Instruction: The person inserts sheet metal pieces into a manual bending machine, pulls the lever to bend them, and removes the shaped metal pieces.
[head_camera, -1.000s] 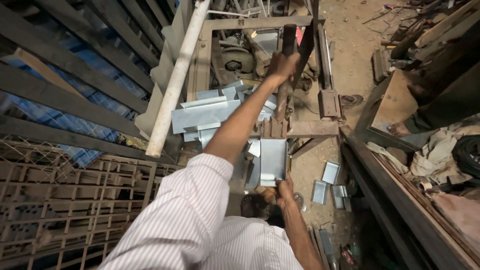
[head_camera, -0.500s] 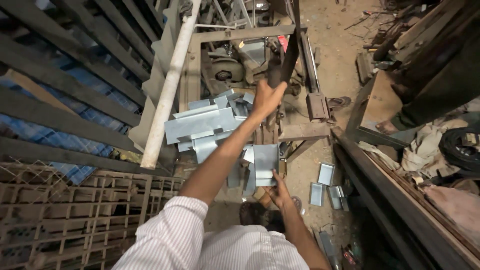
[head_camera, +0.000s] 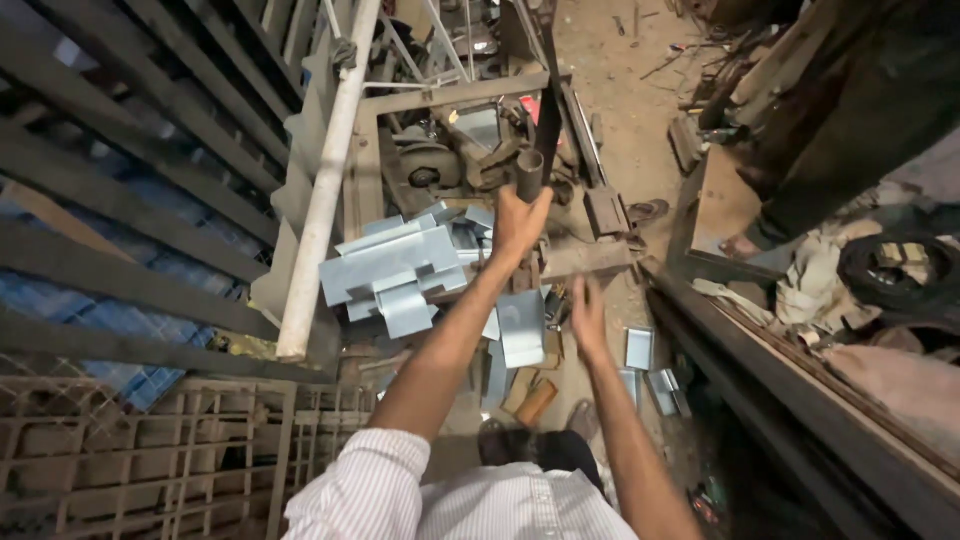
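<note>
My left hand (head_camera: 520, 218) is raised and shut on the dark tubular lever handle (head_camera: 530, 168) of a hand press (head_camera: 470, 150) that stands on a metal frame. Lower down, my right hand (head_camera: 587, 314) is blurred, fingers apart and holding nothing, just right of a bent grey sheet-metal piece (head_camera: 522, 326) under the press. The two are apart or barely touching; I cannot tell which. To the left of my left forearm lies a pile of several similar bent sheet pieces (head_camera: 390, 270).
A long white pipe (head_camera: 322, 190) leans along the left of the frame. Dark steel bars and a metal grille (head_camera: 140, 460) fill the left. Small sheet pieces (head_camera: 640, 350) lie on the dirt floor. Another person's leg and sandalled foot (head_camera: 745, 243) stand at the right, beside a long steel beam (head_camera: 800, 400).
My left hand has come down towards me with the lever handle. My right hand, earlier on the bent sheet piece, has lifted off it and moved right.
</note>
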